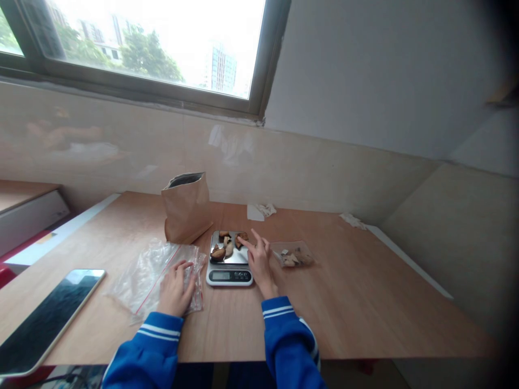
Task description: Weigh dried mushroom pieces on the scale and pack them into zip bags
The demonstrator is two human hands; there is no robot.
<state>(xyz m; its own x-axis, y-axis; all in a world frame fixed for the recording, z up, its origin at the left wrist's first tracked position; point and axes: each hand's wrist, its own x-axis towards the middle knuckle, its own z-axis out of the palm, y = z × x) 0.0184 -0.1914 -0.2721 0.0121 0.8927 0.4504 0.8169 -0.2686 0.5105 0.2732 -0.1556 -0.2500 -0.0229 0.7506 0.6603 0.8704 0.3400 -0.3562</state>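
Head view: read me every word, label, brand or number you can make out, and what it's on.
No text can be read for certain.
Scale, display: too small and blurred to read any digits.
Scale, buttons: pale marks, too small to read.
Paper bag: no lettering visible on the side shown.
Clear zip bag: no readable print.
Tablet: dark screen, no readable text.

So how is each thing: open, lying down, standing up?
Paper bag: standing, top open.
Big plastic bag: lying crumpled, seal unclear.
Small clear bag: lying down, bits inside.
Scale: flat, brown pieces on top, screen unreadable.
Phone: lying flat, screen dark.
Left hand: on the big plastic bag.
Right hand: fingers out over the scale.
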